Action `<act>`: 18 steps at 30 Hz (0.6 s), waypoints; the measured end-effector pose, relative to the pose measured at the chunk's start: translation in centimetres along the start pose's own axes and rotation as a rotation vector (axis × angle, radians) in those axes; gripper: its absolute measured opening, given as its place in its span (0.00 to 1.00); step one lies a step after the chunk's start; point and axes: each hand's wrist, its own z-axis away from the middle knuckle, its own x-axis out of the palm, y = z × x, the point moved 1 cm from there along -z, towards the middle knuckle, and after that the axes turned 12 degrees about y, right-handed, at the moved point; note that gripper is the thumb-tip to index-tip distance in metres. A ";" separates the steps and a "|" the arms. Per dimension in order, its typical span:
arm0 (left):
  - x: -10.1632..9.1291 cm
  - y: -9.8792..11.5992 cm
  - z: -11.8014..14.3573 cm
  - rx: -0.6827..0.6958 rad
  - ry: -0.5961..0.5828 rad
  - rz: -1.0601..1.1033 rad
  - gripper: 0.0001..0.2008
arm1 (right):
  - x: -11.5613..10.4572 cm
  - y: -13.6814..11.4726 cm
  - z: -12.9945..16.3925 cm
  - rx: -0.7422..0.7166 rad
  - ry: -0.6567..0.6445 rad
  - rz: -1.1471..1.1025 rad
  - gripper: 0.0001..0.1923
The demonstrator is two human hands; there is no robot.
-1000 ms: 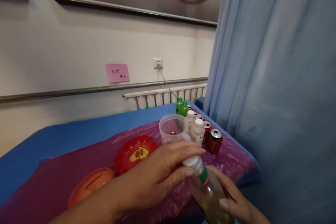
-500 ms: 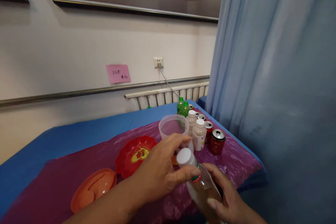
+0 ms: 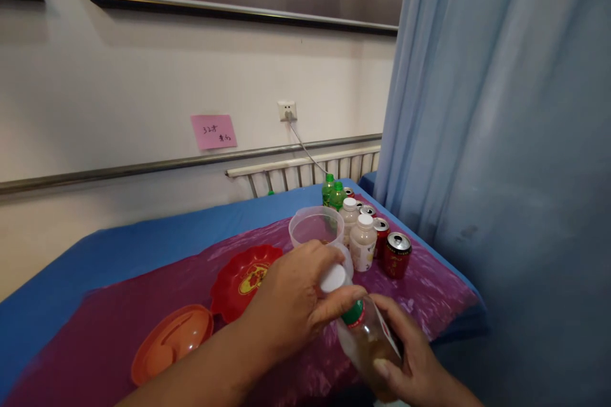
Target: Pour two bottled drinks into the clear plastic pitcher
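My right hand (image 3: 413,356) is wrapped round the body of a clear bottle (image 3: 370,350) with brownish liquid in its lower part. The bottle leans toward the upper left and has a green and red band (image 3: 353,313) near its neck. My left hand (image 3: 300,299) curls over the top, thumb and fingers around the white cap (image 3: 334,278). Whether the cap is loose from the neck, I cannot tell. Just behind the left hand stands a clear plastic tub (image 3: 298,235), partly hidden by it.
A red scalloped plate (image 3: 226,289) and an orange dish (image 3: 157,356) lie on the purple plastic sheet (image 3: 86,331). White-capped bottles (image 3: 363,245), red cans (image 3: 397,261) and green bottles (image 3: 328,191) line the right side. A blue curtain (image 3: 501,140) hangs at the right.
My left hand has closed in on the white cap, its fingers now against it. More of the green band shows below the cap, and the right hand keeps its hold on the bottle.
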 end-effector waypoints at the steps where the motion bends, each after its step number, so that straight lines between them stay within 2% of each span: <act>1: 0.0 -0.1 0.0 0.004 0.000 -0.024 0.20 | 0.0 0.2 0.1 0.005 -0.003 0.017 0.37; 4: -0.2 -0.4 0.0 -0.005 -0.014 0.020 0.18 | -0.1 0.5 0.4 0.015 -0.020 0.036 0.37; 6: -0.2 -0.7 0.2 -0.066 0.018 0.125 0.15 | -0.2 0.6 0.4 0.010 -0.014 0.031 0.37; 9: -0.2 -1.4 0.6 -0.268 0.120 0.348 0.14 | -0.3 0.7 0.3 -0.022 0.031 0.021 0.36; 12: 0.1 -2.5 1.4 -0.481 0.182 0.544 0.17 | -0.4 1.1 0.3 -0.043 0.072 0.026 0.35; 18: 1.8 -5.8 4.4 -0.696 0.238 0.751 0.23 | -1.1 1.9 0.7 -0.004 0.195 -0.022 0.34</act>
